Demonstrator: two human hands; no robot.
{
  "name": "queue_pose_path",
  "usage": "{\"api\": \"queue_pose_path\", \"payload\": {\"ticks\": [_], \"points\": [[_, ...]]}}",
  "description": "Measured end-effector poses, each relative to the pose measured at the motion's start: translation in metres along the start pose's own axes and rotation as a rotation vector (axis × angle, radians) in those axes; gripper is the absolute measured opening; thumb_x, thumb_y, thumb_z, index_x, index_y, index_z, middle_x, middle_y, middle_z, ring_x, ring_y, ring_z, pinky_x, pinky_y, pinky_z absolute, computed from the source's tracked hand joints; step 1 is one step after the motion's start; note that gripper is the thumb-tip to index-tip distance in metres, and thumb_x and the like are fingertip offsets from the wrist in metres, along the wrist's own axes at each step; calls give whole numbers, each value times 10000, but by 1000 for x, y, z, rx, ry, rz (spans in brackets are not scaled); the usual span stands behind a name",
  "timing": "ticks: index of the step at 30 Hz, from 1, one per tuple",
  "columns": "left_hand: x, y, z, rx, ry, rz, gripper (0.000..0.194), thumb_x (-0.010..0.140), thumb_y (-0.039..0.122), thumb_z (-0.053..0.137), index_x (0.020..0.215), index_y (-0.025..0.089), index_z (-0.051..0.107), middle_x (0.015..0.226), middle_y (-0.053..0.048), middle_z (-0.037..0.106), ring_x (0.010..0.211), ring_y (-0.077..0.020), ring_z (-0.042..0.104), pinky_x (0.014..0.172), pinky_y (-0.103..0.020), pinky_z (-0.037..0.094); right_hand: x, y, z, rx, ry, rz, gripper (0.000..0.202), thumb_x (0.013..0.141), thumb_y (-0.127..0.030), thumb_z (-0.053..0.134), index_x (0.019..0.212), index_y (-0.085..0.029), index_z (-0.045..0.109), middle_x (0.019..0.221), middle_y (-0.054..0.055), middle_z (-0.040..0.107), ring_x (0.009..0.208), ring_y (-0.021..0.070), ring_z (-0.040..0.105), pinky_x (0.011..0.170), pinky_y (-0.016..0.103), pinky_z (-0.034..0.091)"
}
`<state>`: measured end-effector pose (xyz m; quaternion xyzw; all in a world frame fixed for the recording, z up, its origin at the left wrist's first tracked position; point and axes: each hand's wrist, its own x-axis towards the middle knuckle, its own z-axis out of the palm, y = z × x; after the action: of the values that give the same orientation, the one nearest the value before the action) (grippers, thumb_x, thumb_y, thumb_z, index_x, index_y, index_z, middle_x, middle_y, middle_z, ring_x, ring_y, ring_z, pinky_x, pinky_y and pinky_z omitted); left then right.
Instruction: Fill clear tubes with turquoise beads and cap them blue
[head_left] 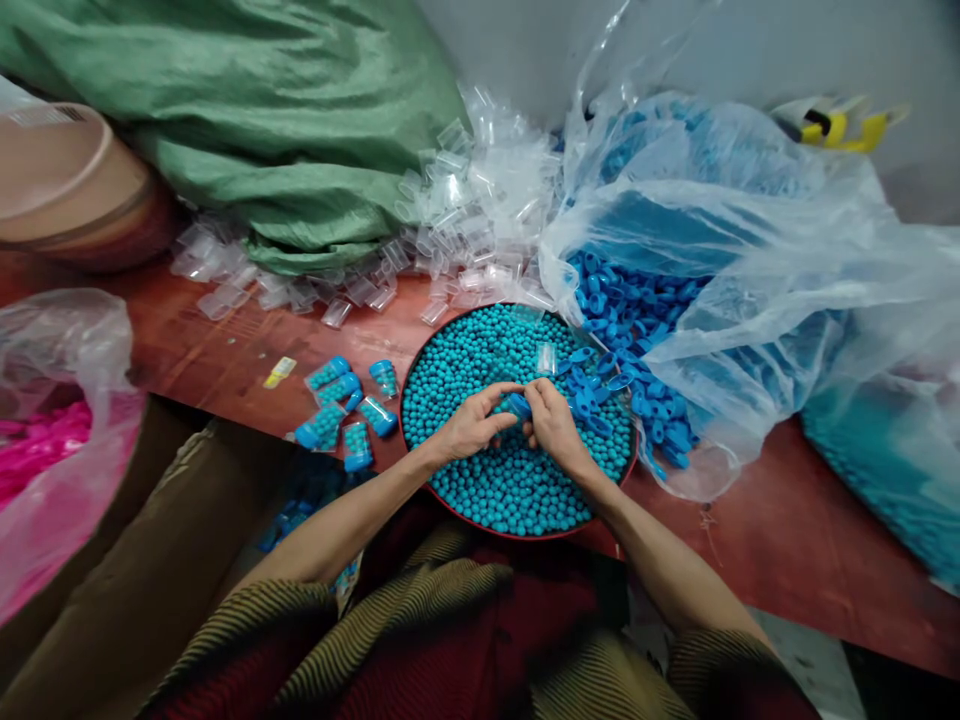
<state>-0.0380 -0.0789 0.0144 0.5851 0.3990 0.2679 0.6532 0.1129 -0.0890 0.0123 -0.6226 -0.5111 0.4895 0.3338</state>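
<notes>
A round red-rimmed tray [525, 500] full of small teal balls stands at the table's front edge. Over its middle, my left hand [480, 420] is closed on a small clear container whose details are mostly hidden by the fingers. My right hand [551, 425] meets it, its fingers pinched on a blue cap [517, 405] at the container. Loose blue caps [589, 385] lie on the balls at the tray's right side. A clear empty tube [546, 358] rests on the balls behind my hands. Left of the tray lie several filled containers with blue caps [358, 446].
Clear tubes [480, 220] are heaped behind the tray, beside a green sack [300, 130]. A plastic bag [750, 290] spills blue caps at the right. A brown tub [67, 190] stands back left; a bag of pink pieces [45, 450] is at the left.
</notes>
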Motion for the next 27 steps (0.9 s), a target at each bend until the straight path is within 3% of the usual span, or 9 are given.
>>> {"api": "queue_pose_path", "payload": {"ticks": [5,8,11,18,27], "points": [[0,-4,7,-15,31,29,409,794,266,548,1188,169,496,702,42,525,425,-40,449,405,-174,376,-4,1,0,-23,-22,35,224,909,-383,330,737,-254,393,449,-74,426,319,117,429,327,237,327],[1,-2,5,-60,70,-8,383,783,288,560,1141,162,506,692,47,534,412,-31,440,399,-166,367,-9,-1,-7,-66,-22,-60,256,919,-404,325,726,-250,395,481,-66,446,361,112,466,384,241,368],[1,4,1,-112,89,-44,383,780,305,571,1132,170,503,741,41,560,413,-15,439,397,-152,353,-15,0,-13,-38,-53,-159,215,912,-427,359,835,-244,441,563,-60,509,429,111,520,439,240,411],[-3,7,0,-127,59,-31,570,778,292,570,1306,165,400,723,32,554,447,-54,501,383,-165,357,-18,5,-7,171,-152,-115,202,881,-439,389,911,-239,387,639,-85,505,367,77,451,371,216,385],[-7,6,-2,-70,39,-6,519,784,275,564,1283,194,447,757,31,534,445,-32,464,418,-174,384,-10,0,-34,-239,-225,-315,142,854,-345,473,864,-221,543,585,-61,477,537,104,452,534,229,362]]}}
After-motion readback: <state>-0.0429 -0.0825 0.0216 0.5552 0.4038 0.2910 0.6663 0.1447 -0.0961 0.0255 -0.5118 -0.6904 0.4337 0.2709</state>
